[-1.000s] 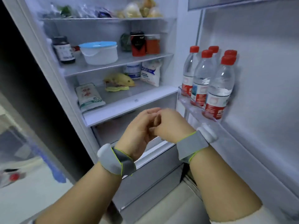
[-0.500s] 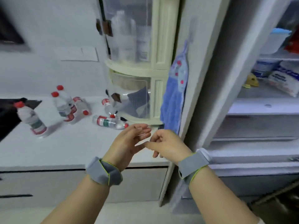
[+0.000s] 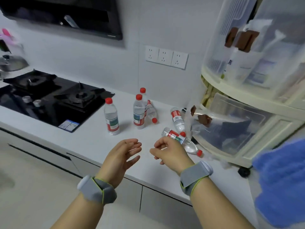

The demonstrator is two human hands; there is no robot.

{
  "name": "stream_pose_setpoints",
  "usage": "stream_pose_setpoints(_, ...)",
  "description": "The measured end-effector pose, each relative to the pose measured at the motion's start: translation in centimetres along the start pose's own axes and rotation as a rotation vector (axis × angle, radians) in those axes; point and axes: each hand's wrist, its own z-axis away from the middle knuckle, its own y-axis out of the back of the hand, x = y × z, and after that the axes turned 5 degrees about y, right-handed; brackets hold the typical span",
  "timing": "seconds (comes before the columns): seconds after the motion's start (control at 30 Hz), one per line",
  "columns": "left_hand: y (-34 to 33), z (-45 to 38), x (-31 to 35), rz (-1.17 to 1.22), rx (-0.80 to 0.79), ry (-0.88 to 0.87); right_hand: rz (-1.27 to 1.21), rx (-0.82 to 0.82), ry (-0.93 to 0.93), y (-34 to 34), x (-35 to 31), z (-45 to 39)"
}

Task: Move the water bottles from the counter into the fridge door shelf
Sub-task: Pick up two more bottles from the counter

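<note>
Several clear water bottles with red caps are on the white counter. One stands alone, a second stands to its right and a third stands behind that one. Others lie on their sides: one behind the standing pair, one further right, one nearest me. My left hand hovers over the counter's front edge with relaxed fingers, holding nothing. My right hand hovers beside it, fingers loosely curled and empty, in front of the nearest lying bottle. The fridge is out of view.
A black gas hob is set into the counter on the left, with a range hood above. A cream and clear plastic storage tower stands at the right. A blue towel hangs at the right edge. Wall sockets sit behind the bottles.
The view has swung left from the open fridge to the counter. My two hands, touching before, have drawn apart and now hover nearer the bottles.
</note>
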Motion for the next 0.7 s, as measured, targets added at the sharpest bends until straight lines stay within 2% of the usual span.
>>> stream_pose_setpoints(0.3, 2.3, -8.5, 2.4, 0.011, 0.267, 0.008, -0.072, -0.078, -0.015, -0.9, 1.2, -11.4)
stream_pose_setpoints(0.4, 2.2, -11.9, 4.7, -0.031, 0.39, -0.086, -0.076, -0.12, -0.026, -0.9, 1.9, -16.2)
stream_pose_setpoints(0.57, 3.5, -15.4, 6.3, -0.118, 0.646, -0.203, -0.085, -0.048, 0.0, -1.0, 1.5, -21.1)
stream_pose_setpoints(0.7, 5.6, -18.3, 6.5, -0.332, 0.635, -0.174, -0.053, 0.012, 0.115, -1.1, -0.2, -24.4)
